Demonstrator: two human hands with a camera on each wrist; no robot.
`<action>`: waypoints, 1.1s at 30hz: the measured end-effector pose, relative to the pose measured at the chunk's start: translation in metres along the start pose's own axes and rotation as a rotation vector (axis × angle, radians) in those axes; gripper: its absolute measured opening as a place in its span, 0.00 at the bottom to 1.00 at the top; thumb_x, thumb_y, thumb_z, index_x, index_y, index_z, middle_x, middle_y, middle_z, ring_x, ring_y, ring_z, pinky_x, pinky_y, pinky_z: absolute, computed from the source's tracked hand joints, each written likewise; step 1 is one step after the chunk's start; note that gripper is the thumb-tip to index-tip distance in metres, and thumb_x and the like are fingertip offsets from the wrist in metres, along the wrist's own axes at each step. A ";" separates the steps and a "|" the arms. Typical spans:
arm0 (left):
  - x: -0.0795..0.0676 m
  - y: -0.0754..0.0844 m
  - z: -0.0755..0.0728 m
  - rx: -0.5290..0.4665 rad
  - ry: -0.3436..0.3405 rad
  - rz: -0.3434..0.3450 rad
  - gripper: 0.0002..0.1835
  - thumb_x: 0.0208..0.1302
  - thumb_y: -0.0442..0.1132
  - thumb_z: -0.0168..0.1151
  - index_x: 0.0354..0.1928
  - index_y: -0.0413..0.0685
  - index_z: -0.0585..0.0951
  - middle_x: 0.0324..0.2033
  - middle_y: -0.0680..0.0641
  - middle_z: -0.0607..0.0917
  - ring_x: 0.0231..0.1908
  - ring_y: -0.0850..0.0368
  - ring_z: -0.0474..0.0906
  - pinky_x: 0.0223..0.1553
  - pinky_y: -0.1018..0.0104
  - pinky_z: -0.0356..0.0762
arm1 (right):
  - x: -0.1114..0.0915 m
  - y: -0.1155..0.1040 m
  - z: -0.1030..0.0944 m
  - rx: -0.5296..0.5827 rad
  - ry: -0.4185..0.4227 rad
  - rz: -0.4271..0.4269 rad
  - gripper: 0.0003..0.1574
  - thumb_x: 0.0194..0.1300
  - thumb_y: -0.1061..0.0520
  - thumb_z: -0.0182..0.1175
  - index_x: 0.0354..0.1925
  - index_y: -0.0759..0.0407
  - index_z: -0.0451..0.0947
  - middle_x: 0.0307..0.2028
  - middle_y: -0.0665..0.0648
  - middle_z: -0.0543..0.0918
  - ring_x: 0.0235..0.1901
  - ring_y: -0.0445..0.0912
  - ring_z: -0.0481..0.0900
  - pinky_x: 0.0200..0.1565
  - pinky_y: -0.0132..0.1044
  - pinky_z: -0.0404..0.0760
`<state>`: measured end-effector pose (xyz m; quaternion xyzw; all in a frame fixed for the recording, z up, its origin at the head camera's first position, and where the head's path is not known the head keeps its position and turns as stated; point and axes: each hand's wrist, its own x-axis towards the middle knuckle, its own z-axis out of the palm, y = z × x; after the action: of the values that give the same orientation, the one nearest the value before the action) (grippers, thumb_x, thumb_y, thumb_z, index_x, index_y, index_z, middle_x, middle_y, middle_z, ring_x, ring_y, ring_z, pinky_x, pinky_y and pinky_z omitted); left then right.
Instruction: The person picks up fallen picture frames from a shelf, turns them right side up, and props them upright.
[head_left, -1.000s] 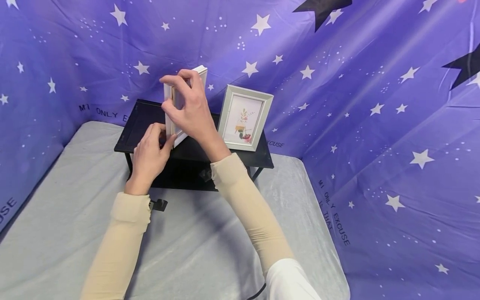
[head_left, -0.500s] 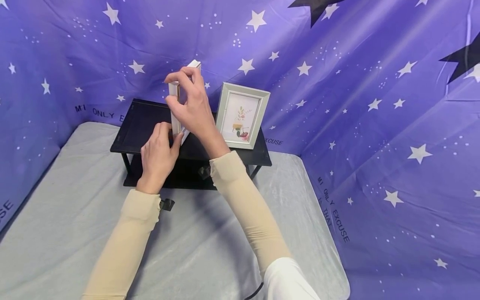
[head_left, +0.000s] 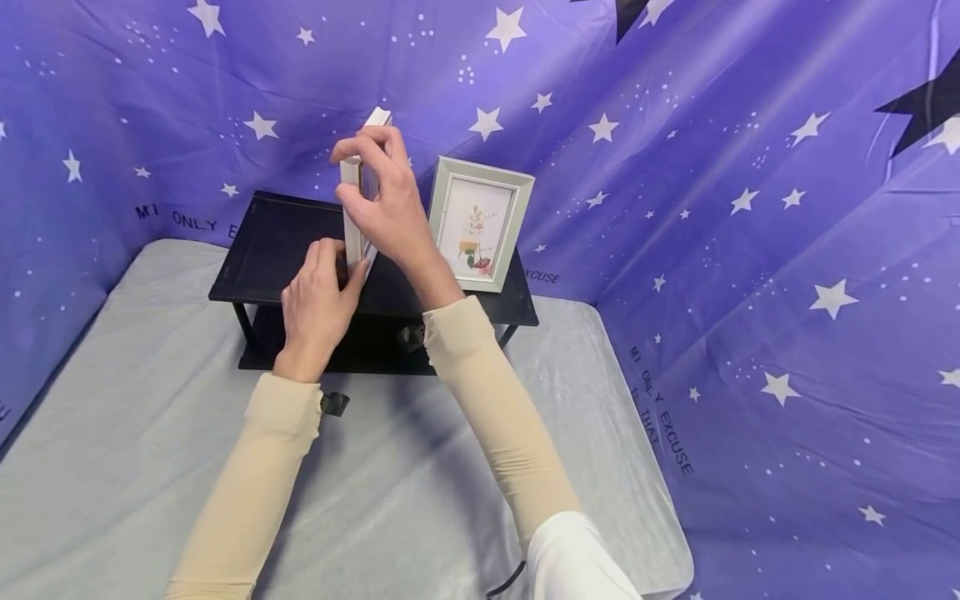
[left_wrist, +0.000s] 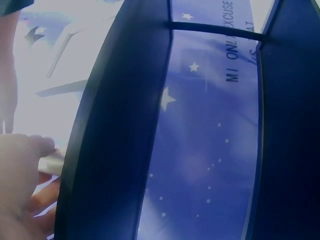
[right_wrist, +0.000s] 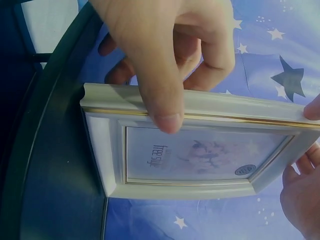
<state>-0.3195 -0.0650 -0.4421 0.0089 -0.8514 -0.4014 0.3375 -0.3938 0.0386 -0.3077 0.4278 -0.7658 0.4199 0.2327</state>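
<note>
A white picture frame (head_left: 352, 237) with gold trim stands upright, nearly edge-on to the head view, on a black two-tier shelf (head_left: 273, 246). My left hand (head_left: 318, 308) grips its lower front edge, thumb on the picture side; the right wrist view shows that thumb (right_wrist: 165, 105) large. Higher up, my right hand (head_left: 393, 208) holds the upper part between curled fingers and thumb, partly hiding the frame. Pale flowers and print show behind its pane. To the right, a pale green picture frame (head_left: 521, 221) with a plant picture stands on the same shelf.
The shelf stands on a grey cloth-covered surface (head_left: 397, 483). Close behind it hangs a purple star-patterned curtain (head_left: 442, 92), which also encloses the left and right sides. A small black device (head_left: 335, 404) sits at my left cuff.
The white picture frame has moved a little to the right along the shelf, closer to the green one, with both hands on it. The head view has shifted slightly.
</note>
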 end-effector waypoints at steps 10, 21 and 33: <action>0.001 -0.014 -0.014 0.074 -0.119 0.110 0.19 0.79 0.41 0.56 0.66 0.43 0.77 0.56 0.39 0.84 0.34 0.39 0.84 0.35 0.40 0.80 | -0.001 0.000 -0.002 0.010 0.000 0.023 0.13 0.66 0.66 0.62 0.48 0.57 0.85 0.59 0.57 0.71 0.63 0.36 0.66 0.63 0.27 0.66; 0.003 -0.017 -0.020 0.077 -0.130 0.122 0.17 0.79 0.40 0.59 0.64 0.43 0.78 0.56 0.39 0.84 0.40 0.40 0.88 0.37 0.39 0.82 | -0.001 -0.003 0.000 0.016 -0.002 0.033 0.14 0.66 0.66 0.61 0.48 0.57 0.85 0.59 0.56 0.70 0.62 0.36 0.67 0.61 0.28 0.67; 0.006 -0.020 -0.021 0.114 -0.099 0.136 0.15 0.81 0.39 0.58 0.63 0.44 0.79 0.53 0.39 0.85 0.31 0.38 0.83 0.34 0.40 0.78 | -0.002 -0.002 0.001 0.019 0.008 0.035 0.14 0.66 0.66 0.61 0.48 0.58 0.85 0.59 0.57 0.71 0.62 0.37 0.67 0.63 0.28 0.67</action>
<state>-0.3168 -0.0941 -0.4427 -0.0498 -0.8871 -0.3286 0.3203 -0.3907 0.0376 -0.3087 0.4148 -0.7682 0.4331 0.2241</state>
